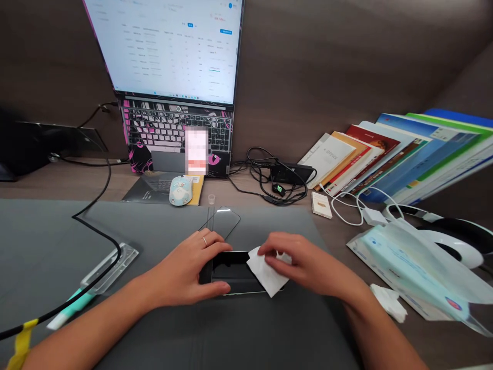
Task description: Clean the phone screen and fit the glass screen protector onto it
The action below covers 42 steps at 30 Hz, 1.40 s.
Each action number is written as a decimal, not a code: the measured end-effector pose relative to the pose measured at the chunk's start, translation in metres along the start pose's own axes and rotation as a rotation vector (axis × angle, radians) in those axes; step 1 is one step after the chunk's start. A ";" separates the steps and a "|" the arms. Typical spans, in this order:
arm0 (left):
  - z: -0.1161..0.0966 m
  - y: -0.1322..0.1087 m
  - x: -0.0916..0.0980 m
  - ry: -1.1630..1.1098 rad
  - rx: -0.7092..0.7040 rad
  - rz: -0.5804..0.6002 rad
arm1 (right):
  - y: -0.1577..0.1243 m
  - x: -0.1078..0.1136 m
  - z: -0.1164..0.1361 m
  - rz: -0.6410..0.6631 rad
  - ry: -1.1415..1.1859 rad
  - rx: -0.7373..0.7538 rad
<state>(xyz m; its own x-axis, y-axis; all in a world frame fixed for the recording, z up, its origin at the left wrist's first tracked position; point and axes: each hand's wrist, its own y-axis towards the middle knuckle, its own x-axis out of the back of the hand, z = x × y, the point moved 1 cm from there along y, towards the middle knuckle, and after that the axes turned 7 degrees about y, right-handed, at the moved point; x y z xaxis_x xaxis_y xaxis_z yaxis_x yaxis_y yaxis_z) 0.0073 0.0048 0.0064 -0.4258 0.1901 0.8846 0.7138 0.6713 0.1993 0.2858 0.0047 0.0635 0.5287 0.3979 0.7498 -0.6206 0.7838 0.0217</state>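
A smartphone (231, 272) with a dark screen lies flat on the grey desk mat (162, 334). My left hand (192, 270) grips its left end, thumb on the near edge and fingers on the far edge. In my right hand (296, 259) is a white tissue (267, 272), pinched between thumb and fingers and resting on the right part of the screen. Just beyond the phone lies a clear, dark-edged sheet of glass (227, 221). To the left are a clear plastic frame (111, 270) and a teal and white pen-shaped tool (73, 308).
A laptop (177, 123) stands open at the back, with a mouse (181, 190) before it. Tangled cables (265, 180) and leaning books (385, 154) stand behind. At right are a tissue pack (416, 272), a crumpled tissue (389, 303) and headphones (450, 241). A black cable (96, 272) crosses the left.
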 end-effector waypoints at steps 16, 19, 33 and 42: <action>0.000 -0.003 -0.005 0.061 -0.101 -0.046 | -0.059 -0.098 0.011 -0.082 -0.397 -0.145; 0.003 -0.004 -0.003 0.042 -0.060 -0.079 | -0.050 -0.098 0.024 0.003 -0.338 -0.108; 0.012 -0.005 0.003 -0.039 -0.103 -0.069 | -0.008 -0.111 0.042 0.048 -0.298 -0.144; 0.016 -0.005 0.001 -0.132 -0.066 -0.117 | -0.016 -0.111 0.047 0.088 -0.223 -0.012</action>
<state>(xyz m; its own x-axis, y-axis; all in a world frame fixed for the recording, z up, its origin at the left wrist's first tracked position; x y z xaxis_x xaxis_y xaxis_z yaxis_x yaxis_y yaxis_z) -0.0057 0.0132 -0.0002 -0.5746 0.2089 0.7913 0.6881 0.6467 0.3289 0.2099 -0.0743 0.0108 0.3312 0.3504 0.8761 -0.6509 0.7570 -0.0567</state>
